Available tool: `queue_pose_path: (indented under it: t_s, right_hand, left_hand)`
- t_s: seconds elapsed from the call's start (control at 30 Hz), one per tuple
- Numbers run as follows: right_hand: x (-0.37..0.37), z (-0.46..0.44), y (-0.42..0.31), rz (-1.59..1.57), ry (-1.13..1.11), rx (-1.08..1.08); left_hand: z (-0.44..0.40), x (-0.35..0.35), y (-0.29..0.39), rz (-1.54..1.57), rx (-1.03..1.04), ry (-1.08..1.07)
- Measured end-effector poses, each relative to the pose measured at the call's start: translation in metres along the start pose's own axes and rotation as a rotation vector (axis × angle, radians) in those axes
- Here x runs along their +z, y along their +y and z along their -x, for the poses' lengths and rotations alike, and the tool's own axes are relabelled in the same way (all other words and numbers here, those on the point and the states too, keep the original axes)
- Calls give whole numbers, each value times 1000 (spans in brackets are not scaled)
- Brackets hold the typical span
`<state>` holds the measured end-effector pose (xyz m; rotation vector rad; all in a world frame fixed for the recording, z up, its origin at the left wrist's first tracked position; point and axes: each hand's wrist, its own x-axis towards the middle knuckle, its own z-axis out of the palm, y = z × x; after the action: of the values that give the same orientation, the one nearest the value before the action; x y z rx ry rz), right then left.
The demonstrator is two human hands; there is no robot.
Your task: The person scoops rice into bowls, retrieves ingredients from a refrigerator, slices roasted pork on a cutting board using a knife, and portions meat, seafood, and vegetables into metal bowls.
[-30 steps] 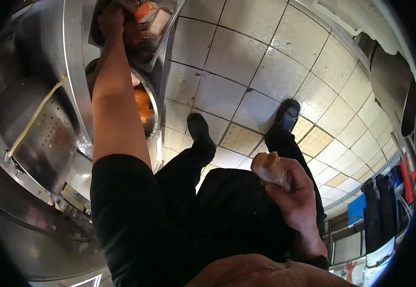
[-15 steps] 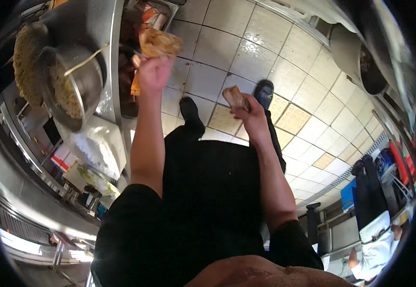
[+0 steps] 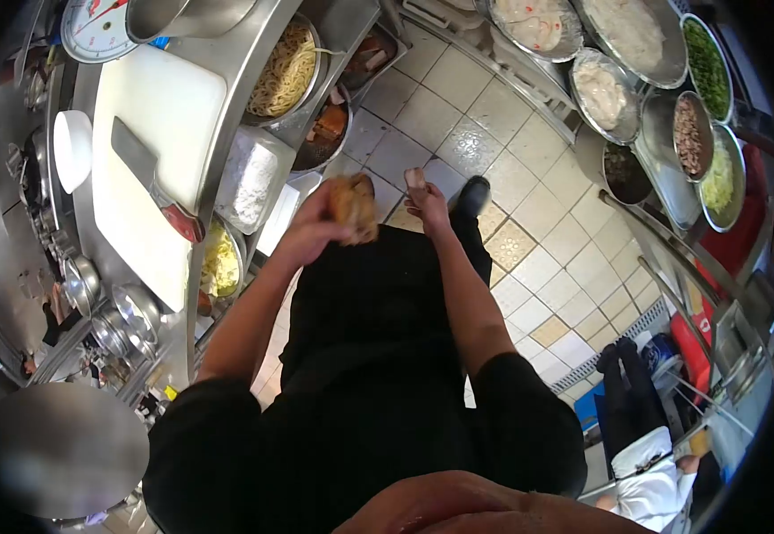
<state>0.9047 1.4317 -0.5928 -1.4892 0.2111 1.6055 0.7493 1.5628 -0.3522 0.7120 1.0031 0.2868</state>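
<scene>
Beside the table (image 3: 243, 67), the left hand (image 3: 312, 233) has its fingers around a browned chunk (image 3: 354, 209) and the right hand (image 3: 431, 210) pinches a smaller piece (image 3: 415, 178), both lifted, neither set down.

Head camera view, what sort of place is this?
Most likely a restaurant kitchen: a cleaver lies on a white cutting board, a dial scale is near the board's far end, and a round container holds noodles.

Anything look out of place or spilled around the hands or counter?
One oddity: a single noodle strand pokes out past the rim of the noodle bowl, while the others lie inside. I see no clear spill. The brown food piece in the left hand is blurred, so damage there can't be judged.
</scene>
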Motion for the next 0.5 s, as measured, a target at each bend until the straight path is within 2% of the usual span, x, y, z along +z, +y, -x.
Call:
queue_pose_path:
  t_s: [0.07, 0.13, 0.2, 0.27, 0.3, 0.37, 0.4, 0.43, 0.47, 0.5]
  right_hand:
    - [13, -34, -1, 149, 62, -5]
    - [33, -81, -2, 187, 41, -105]
    - [62, -130, -18, 114, -48, -115]
    - [85, -164, -34, 29, -252, -227]
    - [93, -175, -39, 160, -160, -374]
    - [121, -159, -71, 318, 12, -460]
    - [136, -117, -98, 354, 116, -393]
    - [149, -60, -119, 282, 25, -373]
    - [157, -2, -141, 214, -59, -356]
    - [169, 45, -149, 162, -85, -467]
  left_hand:
    - [36, -20, 5, -52, 17, 57]
    - [71, -37, 2, -48, 34, 147]
    - [100, -46, 5, -36, 68, 248]
    - [122, -50, 13, -9, 117, 263]
    - [138, -52, 17, 11, 150, 287]
    - [169, -56, 29, 40, 175, 339]
    - [184, -57, 38, 60, 191, 363]
    - [193, -52, 50, 97, 340, 410]
    - [206, -61, 60, 44, 386, 437]
    - [215, -68, 77, 18, 454, 503]
